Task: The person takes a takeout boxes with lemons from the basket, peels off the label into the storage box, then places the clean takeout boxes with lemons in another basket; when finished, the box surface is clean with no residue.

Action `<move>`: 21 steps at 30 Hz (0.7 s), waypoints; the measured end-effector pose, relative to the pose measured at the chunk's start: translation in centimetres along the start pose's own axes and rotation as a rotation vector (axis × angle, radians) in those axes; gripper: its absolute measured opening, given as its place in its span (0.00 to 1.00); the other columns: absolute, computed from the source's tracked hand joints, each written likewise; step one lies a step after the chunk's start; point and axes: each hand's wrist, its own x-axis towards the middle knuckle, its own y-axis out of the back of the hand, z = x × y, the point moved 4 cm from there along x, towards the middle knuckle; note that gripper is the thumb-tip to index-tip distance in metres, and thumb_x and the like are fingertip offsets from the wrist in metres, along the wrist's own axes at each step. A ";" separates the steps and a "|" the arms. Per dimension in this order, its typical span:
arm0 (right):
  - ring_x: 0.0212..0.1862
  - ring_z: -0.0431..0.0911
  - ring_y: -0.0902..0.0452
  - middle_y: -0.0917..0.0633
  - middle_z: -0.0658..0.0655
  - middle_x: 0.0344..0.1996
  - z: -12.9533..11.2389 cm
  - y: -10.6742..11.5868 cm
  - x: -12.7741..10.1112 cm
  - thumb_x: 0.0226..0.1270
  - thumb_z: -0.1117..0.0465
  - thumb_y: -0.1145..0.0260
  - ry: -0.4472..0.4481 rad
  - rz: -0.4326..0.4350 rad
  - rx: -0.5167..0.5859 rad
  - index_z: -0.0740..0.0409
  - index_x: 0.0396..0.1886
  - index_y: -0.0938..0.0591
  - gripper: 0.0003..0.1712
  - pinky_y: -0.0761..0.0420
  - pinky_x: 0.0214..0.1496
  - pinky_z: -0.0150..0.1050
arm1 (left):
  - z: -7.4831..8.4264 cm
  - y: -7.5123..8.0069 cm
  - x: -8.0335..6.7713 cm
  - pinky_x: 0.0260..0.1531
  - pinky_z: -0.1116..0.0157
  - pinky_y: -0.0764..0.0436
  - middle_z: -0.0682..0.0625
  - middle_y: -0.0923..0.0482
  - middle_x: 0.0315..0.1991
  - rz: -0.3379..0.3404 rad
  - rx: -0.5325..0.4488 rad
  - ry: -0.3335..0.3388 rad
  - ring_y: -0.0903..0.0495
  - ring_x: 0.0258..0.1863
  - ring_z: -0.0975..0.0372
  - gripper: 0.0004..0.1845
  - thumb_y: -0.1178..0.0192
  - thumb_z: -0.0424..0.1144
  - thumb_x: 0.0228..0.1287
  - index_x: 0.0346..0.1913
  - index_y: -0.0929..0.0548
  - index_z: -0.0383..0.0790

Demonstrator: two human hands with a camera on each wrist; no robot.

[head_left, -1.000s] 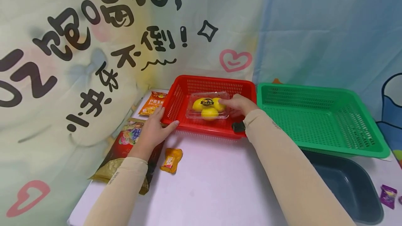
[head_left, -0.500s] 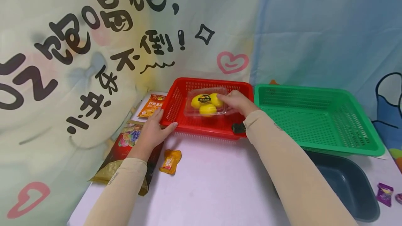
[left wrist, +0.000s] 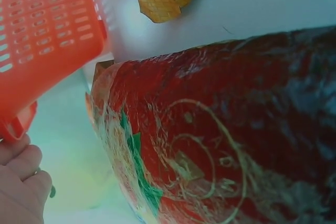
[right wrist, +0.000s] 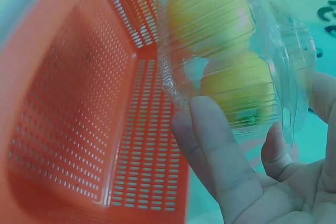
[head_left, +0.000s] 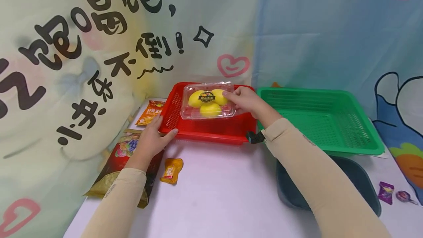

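Clear clamshell of yellow fruit (head_left: 207,100) is pinched by right hand (head_left: 246,101) above red basket (head_left: 211,129), steadied by left hand's (head_left: 152,140) spread fingers.

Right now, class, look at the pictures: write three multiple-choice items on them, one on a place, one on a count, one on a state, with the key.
1. Where does the left hand rest?
A. on the red basket's near left corner
B. in the green basket
C. on the small orange packet

2. How many yellow fruits lie in the clear box?
A. one
B. three
C. five

3. How is the clear box?
A. open on the table
B. crushed flat
C. closed, held by the right hand above the red basket

Key: 1 A, fingers on its rim; 2 B, three show through the lid; 3 C, fingers grip its edge.
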 end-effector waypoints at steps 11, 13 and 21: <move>0.44 0.48 0.20 0.21 0.60 0.47 1.5 0.5 -6.8 0.75 0.39 0.36 0.075 -0.003 -0.016 0.60 0.51 0.29 0.29 0.09 0.47 0.40 | 0.0 -0.1 -0.1 0.66 0.37 0.23 0.40 0.48 0.85 -0.002 -0.003 -0.012 0.45 0.82 0.38 0.55 0.36 0.68 0.66 0.84 0.46 0.40; 0.42 0.48 0.21 0.21 0.60 0.46 2.4 0.4 -8.3 0.76 0.39 0.36 0.086 -0.004 0.003 0.61 0.51 0.29 0.29 0.10 0.44 0.39 | 0.0 -0.1 -0.2 0.64 0.37 0.22 0.40 0.48 0.85 -0.001 0.000 -0.015 0.44 0.82 0.38 0.55 0.35 0.66 0.66 0.84 0.46 0.41; 0.40 0.49 0.21 0.18 0.57 0.38 6.7 -0.8 -13.6 0.75 0.40 0.34 0.083 0.026 0.076 0.62 0.49 0.27 0.28 0.12 0.41 0.40 | 0.2 0.0 -0.6 0.61 0.36 0.21 0.38 0.50 0.85 -0.016 0.019 -0.034 0.45 0.81 0.36 0.57 0.37 0.69 0.66 0.85 0.50 0.41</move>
